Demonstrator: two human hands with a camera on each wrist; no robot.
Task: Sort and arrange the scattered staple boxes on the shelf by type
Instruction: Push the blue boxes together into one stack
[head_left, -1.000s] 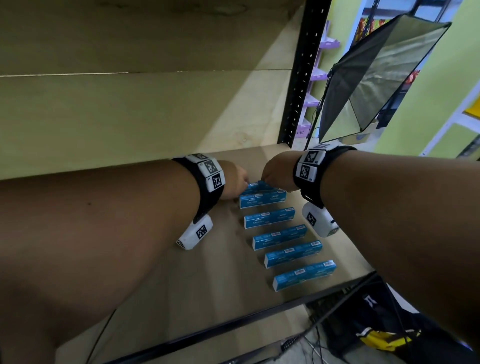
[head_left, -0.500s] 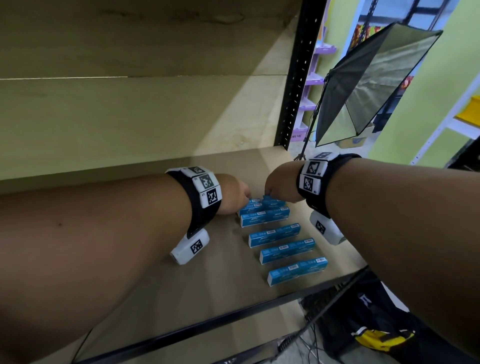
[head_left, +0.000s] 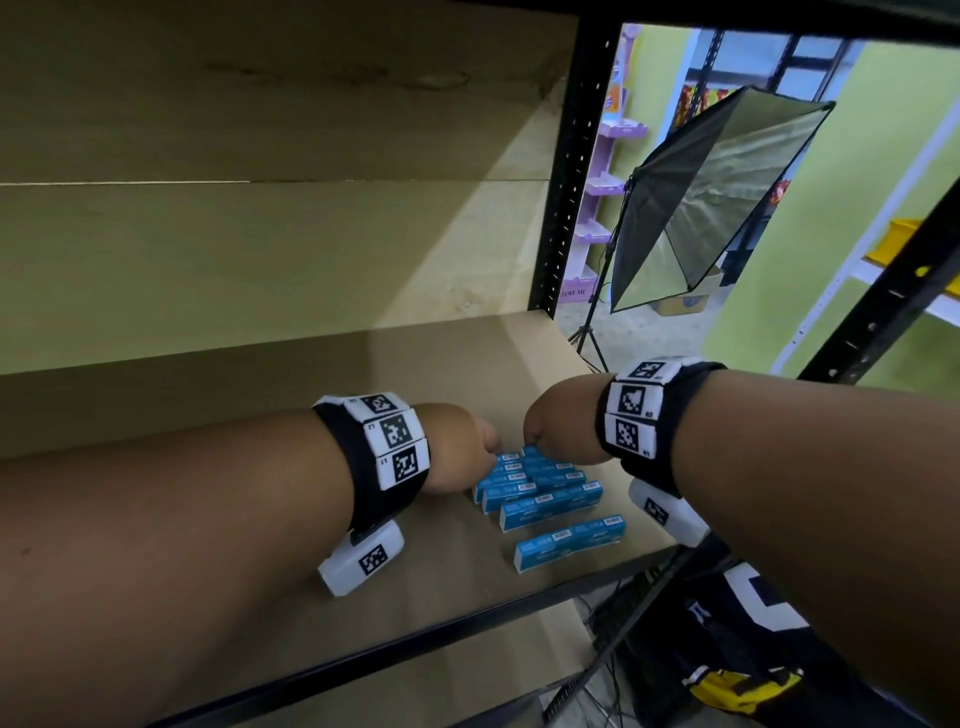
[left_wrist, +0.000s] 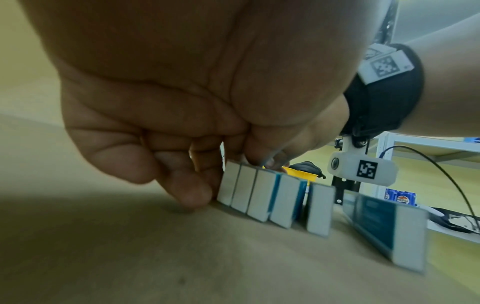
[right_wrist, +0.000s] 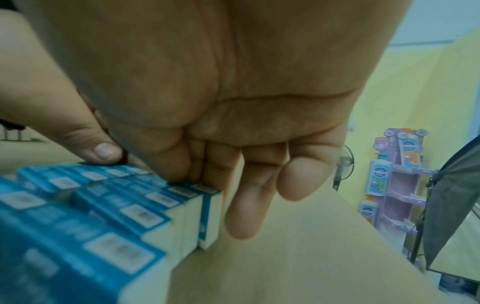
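I am looking into a black metal rack whose brown fibreboard shelf (head_left: 270, 519) sits under a plain board back wall, with yellow-green walls beyond. On that shelf my left hand (head_left: 457, 447) and right hand (head_left: 561, 431) meet over the far end of a row of small blue cardboard staple boxes with white ends (head_left: 535, 480). In the left wrist view the left fingers (left_wrist: 189, 191) are curled down, their tips against the white end of the farthest box, the thumb pressed onto the top edges of the first boxes; whether that is a true pinch I cannot tell. In the right wrist view the right thumb (right_wrist: 103, 150) lies on the box tops while the other fingers hang fairly straight behind the farthest box's end, so this hand is pressing rather than clasping. The far boxes stand on edge, packed face to face and touching, some leaning. One more blue box (head_left: 569, 540) stands apart nearer the shelf's front edge. Outside the rack, to the right, stand a black softbox lamp on a stand (head_left: 711, 197) and a purple display stand (head_left: 608, 171).
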